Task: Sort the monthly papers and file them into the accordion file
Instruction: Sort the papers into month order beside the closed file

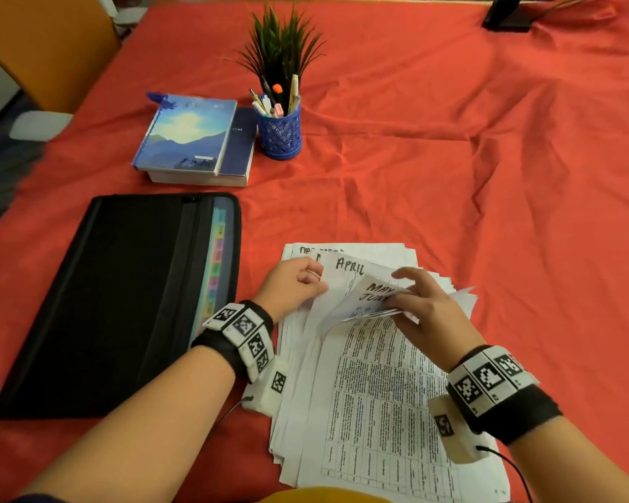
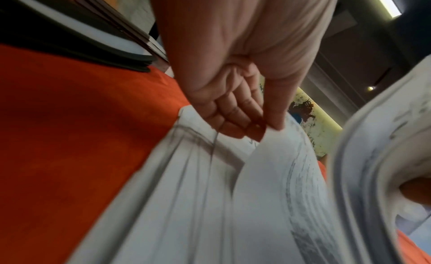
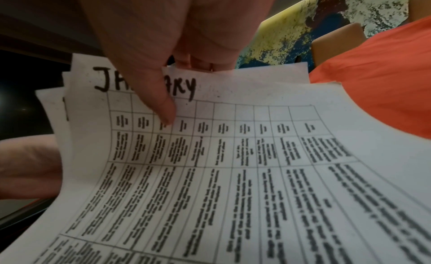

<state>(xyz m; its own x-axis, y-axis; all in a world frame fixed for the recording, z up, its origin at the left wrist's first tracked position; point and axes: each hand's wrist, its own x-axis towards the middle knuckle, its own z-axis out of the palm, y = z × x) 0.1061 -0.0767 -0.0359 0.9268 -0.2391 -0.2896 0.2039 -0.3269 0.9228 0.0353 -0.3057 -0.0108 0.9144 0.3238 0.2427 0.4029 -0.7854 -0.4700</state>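
Observation:
A loose stack of printed monthly papers point(image 1: 371, 393) lies on the red cloth in front of me. My right hand point(image 1: 420, 303) holds several lifted top sheets, bent back toward me; one reads MAY point(image 1: 373, 294). In the right wrist view its thumb point(image 3: 163, 105) presses on the sheet headed JANUARY point(image 3: 210, 139). My left hand point(image 1: 298, 281) pinches the left edge of the sheet marked APRIL point(image 1: 345, 272); the left wrist view shows the thumb and curled fingers point(image 2: 235, 118) on that edge point(image 2: 268, 157). The black accordion file point(image 1: 124, 295) lies flat to the left, coloured tabs showing along its right side.
Behind the file sit a stack of blue books point(image 1: 193, 139), a blue mesh pen cup point(image 1: 280, 130) and a small green plant point(image 1: 280, 41). A dark object point(image 1: 509, 12) stands at the far right. An orange chair point(image 1: 44, 41) is at the far left.

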